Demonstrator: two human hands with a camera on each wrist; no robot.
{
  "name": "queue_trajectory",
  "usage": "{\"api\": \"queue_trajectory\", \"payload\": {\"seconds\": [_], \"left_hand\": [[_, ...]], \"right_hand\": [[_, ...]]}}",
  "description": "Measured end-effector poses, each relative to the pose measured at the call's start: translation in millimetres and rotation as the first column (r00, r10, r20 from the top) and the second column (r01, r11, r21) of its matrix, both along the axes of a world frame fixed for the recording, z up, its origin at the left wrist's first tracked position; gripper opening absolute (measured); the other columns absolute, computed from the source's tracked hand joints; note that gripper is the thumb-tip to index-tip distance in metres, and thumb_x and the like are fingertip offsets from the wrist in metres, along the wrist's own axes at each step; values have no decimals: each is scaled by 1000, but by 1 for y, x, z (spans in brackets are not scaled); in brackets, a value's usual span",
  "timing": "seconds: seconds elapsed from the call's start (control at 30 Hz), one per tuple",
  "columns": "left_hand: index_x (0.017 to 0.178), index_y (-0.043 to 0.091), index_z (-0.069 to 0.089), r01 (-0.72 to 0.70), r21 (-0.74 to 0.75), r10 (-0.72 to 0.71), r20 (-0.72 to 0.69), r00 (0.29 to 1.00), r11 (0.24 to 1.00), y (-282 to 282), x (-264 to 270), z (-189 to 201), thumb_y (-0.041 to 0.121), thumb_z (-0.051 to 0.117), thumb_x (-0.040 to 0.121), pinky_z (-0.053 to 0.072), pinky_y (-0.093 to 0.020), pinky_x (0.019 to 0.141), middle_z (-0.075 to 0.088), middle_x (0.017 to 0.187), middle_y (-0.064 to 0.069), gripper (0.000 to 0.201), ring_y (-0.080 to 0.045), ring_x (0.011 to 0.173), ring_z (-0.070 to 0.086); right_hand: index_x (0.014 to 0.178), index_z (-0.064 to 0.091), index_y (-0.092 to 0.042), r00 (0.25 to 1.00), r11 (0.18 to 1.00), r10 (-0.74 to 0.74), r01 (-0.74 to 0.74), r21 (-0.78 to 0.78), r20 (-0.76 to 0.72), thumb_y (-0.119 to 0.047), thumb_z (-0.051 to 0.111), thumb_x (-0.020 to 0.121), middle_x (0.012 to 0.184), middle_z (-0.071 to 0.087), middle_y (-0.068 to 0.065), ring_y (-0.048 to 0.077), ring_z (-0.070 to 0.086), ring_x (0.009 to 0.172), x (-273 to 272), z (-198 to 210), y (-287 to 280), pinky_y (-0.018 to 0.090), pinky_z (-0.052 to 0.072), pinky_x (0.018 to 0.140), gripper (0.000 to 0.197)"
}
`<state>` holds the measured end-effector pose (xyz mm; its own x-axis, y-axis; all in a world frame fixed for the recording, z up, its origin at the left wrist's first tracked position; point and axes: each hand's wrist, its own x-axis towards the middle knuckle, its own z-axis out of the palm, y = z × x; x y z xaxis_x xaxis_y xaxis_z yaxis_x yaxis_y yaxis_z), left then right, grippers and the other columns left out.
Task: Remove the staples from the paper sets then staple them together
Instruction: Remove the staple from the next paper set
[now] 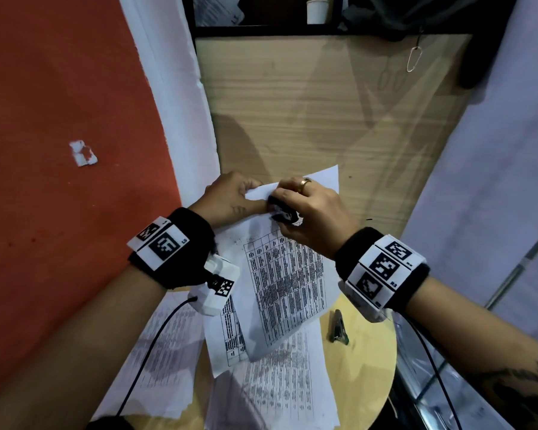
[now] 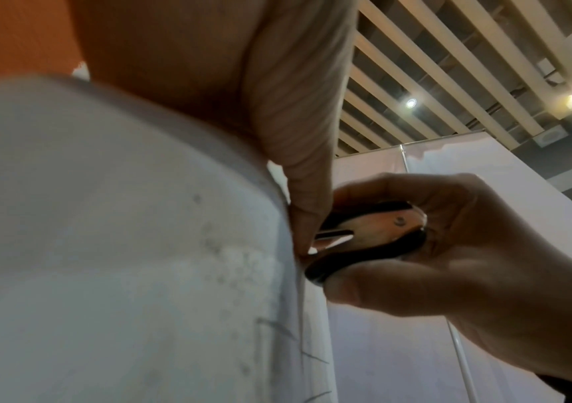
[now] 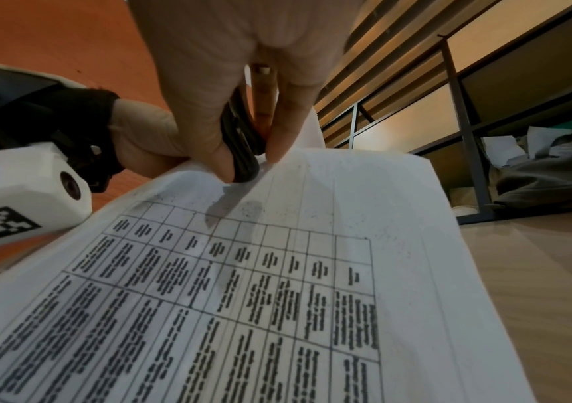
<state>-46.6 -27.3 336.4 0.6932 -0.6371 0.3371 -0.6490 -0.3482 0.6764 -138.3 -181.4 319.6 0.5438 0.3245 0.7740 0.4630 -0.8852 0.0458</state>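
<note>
White printed sheets, a paper set (image 1: 288,283) ruled into a table of dark text, are lifted at their far corner above the round wooden tabletop (image 1: 370,361), while their near end lies over other paper sets (image 1: 280,389) spread on that tabletop. At the lifted corner the left hand (image 1: 230,198) pinches the paper's edge, its fingers (image 2: 311,207) curled onto the sheet in the left wrist view. Just beside that hand, touching the same corner, the right hand (image 1: 316,209) grips a black staple remover (image 2: 367,240): thumb and fingers (image 3: 277,136) are closed round its body, and its metal claws point into the paper edge right against the left hand's fingertip. Whether the claws have caught a staple cannot be told, since the corner is hidden between the two hands. A gold ring (image 1: 305,183) sits on one finger of the right hand. Both wrists carry black bands with white marker blocks. Near the lifted paper set, on its right, a dark stapler (image 1: 338,326) lies alone on the tabletop, well apart from both hands. Beyond the paper set stands a pale wood panel (image 1: 323,103), and on its left an orange wall (image 1: 59,150).
</note>
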Motion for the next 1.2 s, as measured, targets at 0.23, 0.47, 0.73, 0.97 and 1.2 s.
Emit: {"api": "queue_trajectory", "payload": {"seconds": [0.23,0.47,0.73,0.97,1.2], "left_hand": [[82,0,70,87,-52,-89,-44,995,995,2,-7,4,39,73,61,36,-26,64,56,70,-1,45,-8,68,48],[88,-9,66,141,-71,-150,-140,979,987,6,-5,3,30,73,64,35,-29,67,54,76,-7,46,-13,73,47],[95,-5,67,150,-202,-190,-193,963,968,5,-12,4,5,68,81,45,-26,71,64,87,-11,18,-14,80,56],[91,10,73,106,-200,-120,-61,991,974,0,-5,2,27,75,77,52,-33,81,72,89,-10,22,-16,84,64],[69,19,59,-241,-14,233,319,919,970,-14,-16,-6,55,55,71,39,-34,76,49,60,9,36,-18,71,53]], "right_hand": [[86,68,-3,1000,1000,5,-5,-30,12,-22,48,69,90,68,13,30,65,76,9,-4,-1,35,54,51,33],[82,69,-3,999,1000,8,-7,-13,36,-21,52,70,87,68,13,29,66,74,8,-5,-1,32,55,53,28],[93,70,-4,998,979,63,-62,197,-2,-16,62,73,94,66,11,25,65,81,4,-9,-6,32,53,66,25],[92,70,0,994,924,110,-101,368,-3,-9,66,67,92,65,15,14,57,86,7,-9,-7,17,44,80,26],[86,68,-2,1000,950,5,4,312,-30,-26,52,68,84,64,14,33,63,74,6,-7,0,38,54,63,34]]}}
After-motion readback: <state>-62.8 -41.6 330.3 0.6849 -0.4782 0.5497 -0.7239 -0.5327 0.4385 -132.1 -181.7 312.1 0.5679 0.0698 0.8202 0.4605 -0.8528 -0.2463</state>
